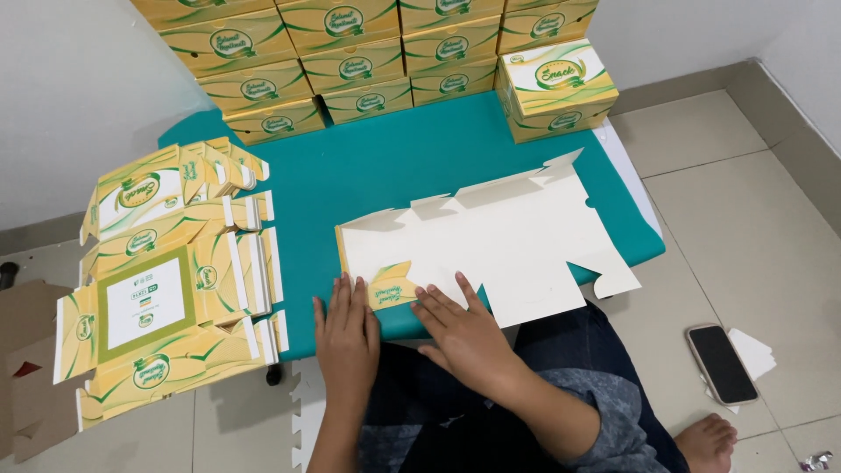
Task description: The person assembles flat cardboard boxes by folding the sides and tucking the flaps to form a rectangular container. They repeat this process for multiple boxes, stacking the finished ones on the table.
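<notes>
A flat die-cut cardboard box blank (508, 241) lies white side up on the teal table (385, 166). Its near-left flap (392, 287) is folded over and shows the yellow-green printed side. My left hand (346, 337) lies flat at the table's front edge, fingertips touching the blank's left corner beside that flap. My right hand (464, 337) presses palm down on the blank's near edge, just right of the flap. Neither hand grips anything.
A pile of flat printed blanks (162, 289) overhangs the table's left side. Folded yellow boxes (377, 52) are stacked along the back wall, one more (556, 88) at the back right. A phone (721, 362) lies on the tiled floor at right, near my foot (708, 442).
</notes>
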